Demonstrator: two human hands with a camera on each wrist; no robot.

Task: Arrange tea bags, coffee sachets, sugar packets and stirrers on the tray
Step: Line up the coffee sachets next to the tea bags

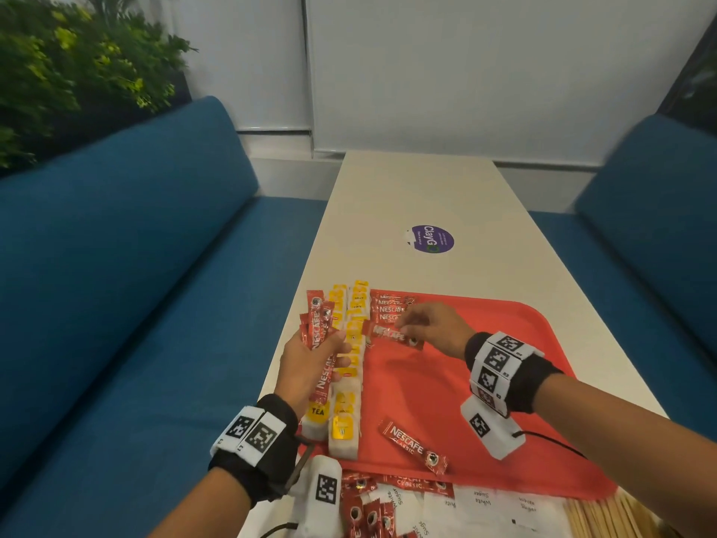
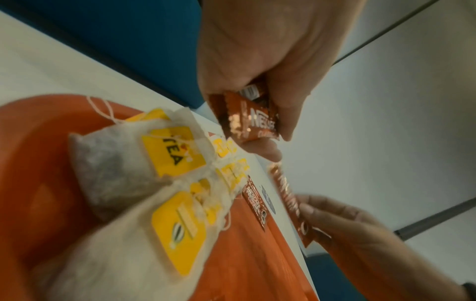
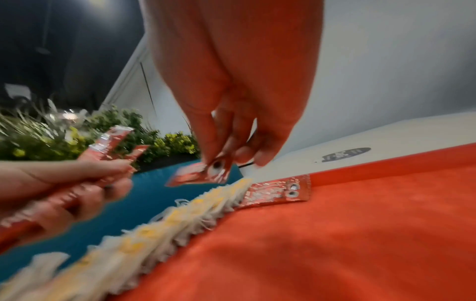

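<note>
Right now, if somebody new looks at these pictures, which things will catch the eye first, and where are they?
First the red tray on the pale table, with a column of yellow-tagged tea bags along its left edge. Above it, the left hand grips a bundle of red coffee sachets, while the right hand pinches a single sachet over the tray's far left corner.

Black wristbands (image 1: 516, 372), white tag-printed blocks (image 1: 254, 432)

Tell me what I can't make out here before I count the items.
- Coffee sachets in the left hand: fingers cover the bundle, count unclear.
- Sugar packets and wooden stirrers: cut off by the head view's bottom edge.
- Tea bags: blurred in the right wrist view.
</note>
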